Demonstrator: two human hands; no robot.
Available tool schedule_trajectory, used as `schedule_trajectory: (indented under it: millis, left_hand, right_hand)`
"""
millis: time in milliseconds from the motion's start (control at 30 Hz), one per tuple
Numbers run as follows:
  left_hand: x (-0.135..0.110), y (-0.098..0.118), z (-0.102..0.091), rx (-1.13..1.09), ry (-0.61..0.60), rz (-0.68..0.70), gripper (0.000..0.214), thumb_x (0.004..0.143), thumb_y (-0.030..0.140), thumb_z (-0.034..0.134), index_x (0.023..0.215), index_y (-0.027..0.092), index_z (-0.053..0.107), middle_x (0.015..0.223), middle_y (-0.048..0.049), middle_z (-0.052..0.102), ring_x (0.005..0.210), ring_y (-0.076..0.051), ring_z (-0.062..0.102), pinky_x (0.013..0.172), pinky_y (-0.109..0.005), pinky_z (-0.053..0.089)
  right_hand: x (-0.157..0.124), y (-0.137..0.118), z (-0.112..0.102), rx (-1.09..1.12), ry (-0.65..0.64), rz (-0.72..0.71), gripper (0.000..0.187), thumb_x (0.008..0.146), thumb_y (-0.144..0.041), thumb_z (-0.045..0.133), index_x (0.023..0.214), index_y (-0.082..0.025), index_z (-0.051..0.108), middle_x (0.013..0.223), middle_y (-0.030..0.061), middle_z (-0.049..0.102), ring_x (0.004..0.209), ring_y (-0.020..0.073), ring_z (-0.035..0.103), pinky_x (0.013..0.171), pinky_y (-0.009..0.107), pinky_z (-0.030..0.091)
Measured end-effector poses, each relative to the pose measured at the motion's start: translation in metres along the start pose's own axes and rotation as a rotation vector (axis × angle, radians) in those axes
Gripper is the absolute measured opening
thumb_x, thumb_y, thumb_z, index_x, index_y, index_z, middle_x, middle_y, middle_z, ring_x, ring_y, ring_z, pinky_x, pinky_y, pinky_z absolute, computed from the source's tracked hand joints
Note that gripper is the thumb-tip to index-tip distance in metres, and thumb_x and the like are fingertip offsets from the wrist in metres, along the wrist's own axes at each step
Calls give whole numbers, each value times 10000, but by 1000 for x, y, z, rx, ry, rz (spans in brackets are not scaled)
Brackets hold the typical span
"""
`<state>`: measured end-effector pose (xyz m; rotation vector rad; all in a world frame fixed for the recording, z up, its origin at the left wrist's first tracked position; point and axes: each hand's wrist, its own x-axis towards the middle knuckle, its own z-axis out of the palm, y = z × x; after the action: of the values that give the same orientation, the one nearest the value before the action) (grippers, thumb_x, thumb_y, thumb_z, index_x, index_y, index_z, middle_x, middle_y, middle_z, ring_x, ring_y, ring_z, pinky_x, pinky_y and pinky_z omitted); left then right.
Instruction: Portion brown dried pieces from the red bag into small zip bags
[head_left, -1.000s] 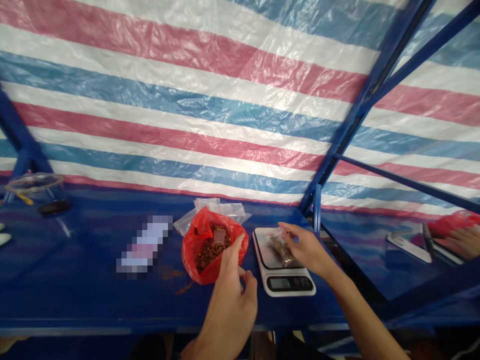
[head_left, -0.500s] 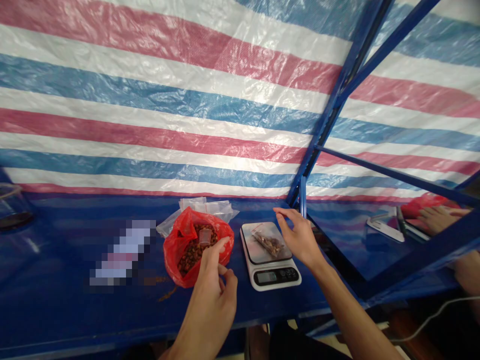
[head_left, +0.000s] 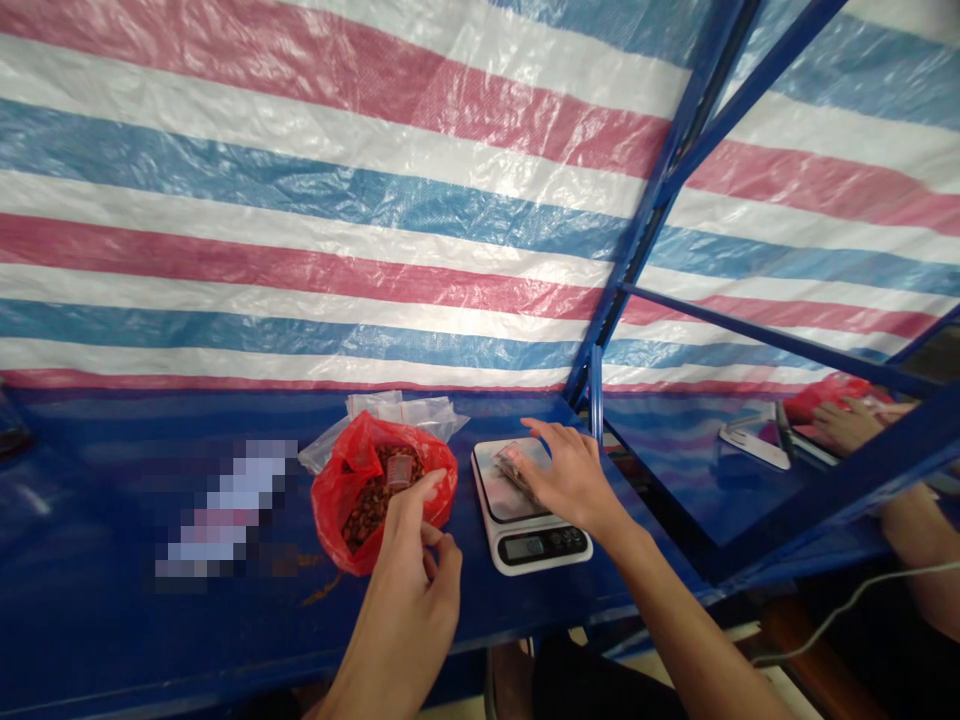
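On the white kitchen scale [head_left: 532, 549] lies a small clear zip bag [head_left: 511, 466] with brown bits inside, partly covered by my right hand [head_left: 566, 475]. The fingers of that hand are stretched out and apart over the bag; whether they touch it is hard to see. My left hand [head_left: 420, 555] hovers at the near right side of a red plastic bag [head_left: 330, 500], loosely curled with the index finger extended and nothing visible in it. Inside the red bag are many brown pellets [head_left: 367, 515] and a small clear plastic cup [head_left: 400, 470].
Flat clear zip bags [head_left: 431, 412] lie behind the red bag. A blurred-out pale item [head_left: 225, 515] rests to the left on the blue table [head_left: 97, 620]. A blue metal frame [head_left: 626, 270] rises beyond the scale. At far right, another person's hand [head_left: 847, 425] is by a red bag.
My right hand has moved left and down over the small bag on the scale. My left hand keeps nearly the same pose. The view has shifted slightly right.
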<state>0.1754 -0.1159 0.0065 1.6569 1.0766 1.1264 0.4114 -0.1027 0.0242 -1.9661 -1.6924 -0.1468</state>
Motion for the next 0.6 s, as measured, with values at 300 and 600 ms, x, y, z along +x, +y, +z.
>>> schedule_trajectory:
  millis: [300,600]
  left_hand:
    - [1,-2,-1,4,10,-7,517,872,289,550,1385,232,532,1046,-61,625,760,-175,622,740,-350,535]
    - [3,-4,-1,-1,18,18,448,891,288,562,1336,235,576,1173,-95,652,910,-220,660,912,-418,534]
  right_hand:
    - [-2,-6,-2,-39,-54,-3,594,932,-546,614,1420,-210,560,1301,146,681,1233,360,606,1044,521,366]
    - [2,-2,10,194,-44,39,494,862,-338,677,1341,-242,601,1079,76,732,1049,283,680,1019,495,426]
